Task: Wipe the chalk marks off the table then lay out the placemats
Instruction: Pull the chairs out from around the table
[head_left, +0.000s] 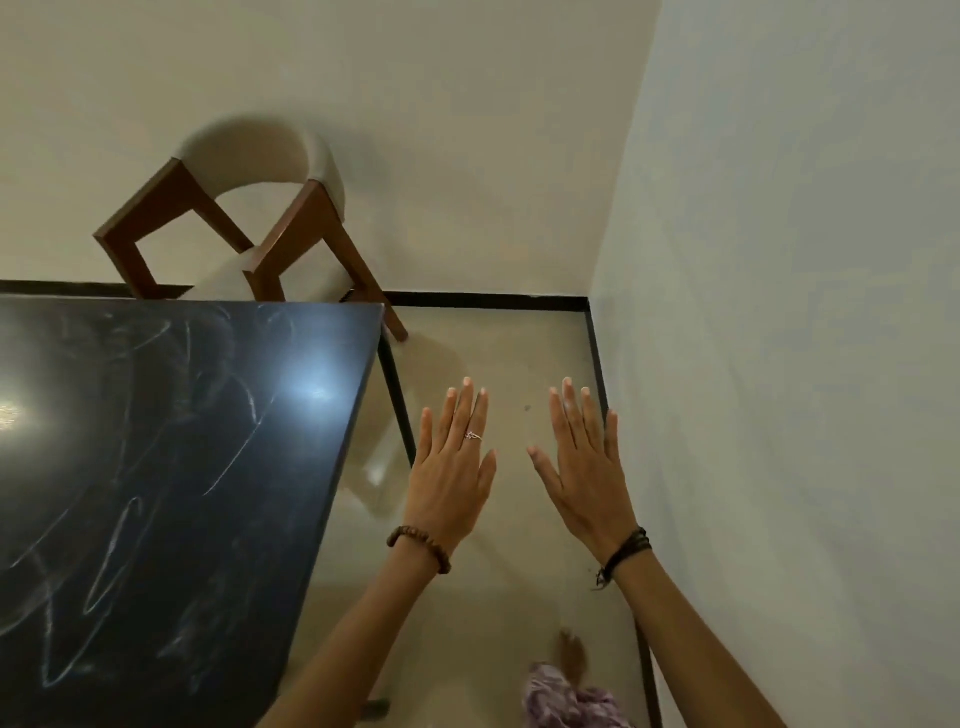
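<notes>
A dark table (311, 353) fills the left of the view, its top streaked with white chalk marks (111, 556) in loops and smears. My left hand (449, 467) is held out flat, palm down, fingers straight and spread, over the floor just right of the table's edge. It wears a ring and a bead bracelet. My right hand (587, 467) is stretched out beside it the same way, with dark bands on the wrist. Neither hand holds or touches anything. No cloth or placemat shows on the table.
A wooden chair with a cream padded back (260, 208) stands at the table's far end against the wall. A pale wall (779, 364) closes the right side. Beige floor (493, 332) with a black skirting lies between. Purple fabric (566, 696) shows at the bottom.
</notes>
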